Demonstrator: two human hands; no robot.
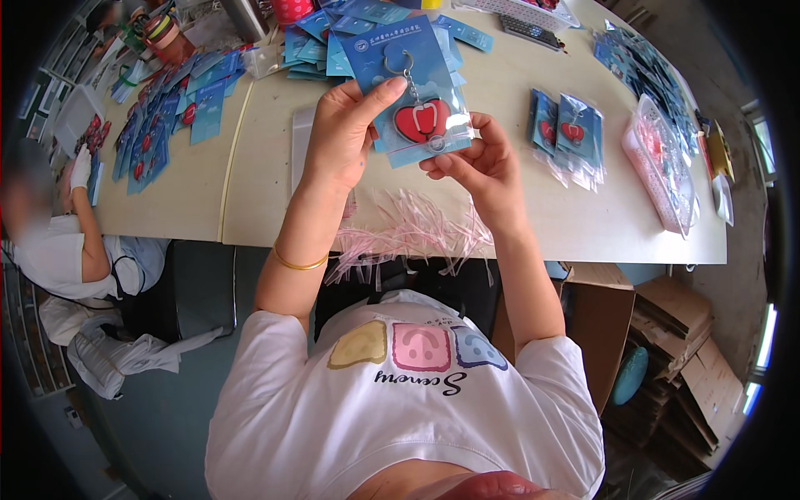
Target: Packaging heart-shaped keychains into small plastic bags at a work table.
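Between my hands, above the table, is a blue backing card (417, 48) bearing a keychain (422, 122) with a red heart and a metal split ring. A clear bag seems to cover it. My left hand (348, 125) grips the card's left side, its thumb lying on the front near the chain. At the lower right corner, my right hand (482, 162) pinches the bag's edge between thumb and fingers. Thin pink-and-clear plastic strips (417, 229) lie in a heap below, along the table's near edge.
Packed keychains (579, 133) and a pink-white basket (654, 167) lie to the right on the table (267, 187). Blue cards (312, 50) are piled behind my hands, more (637, 67) far right. A co-worker's gloved hand (81, 169) is at left; cardboard boxes (596, 325) stand below right.
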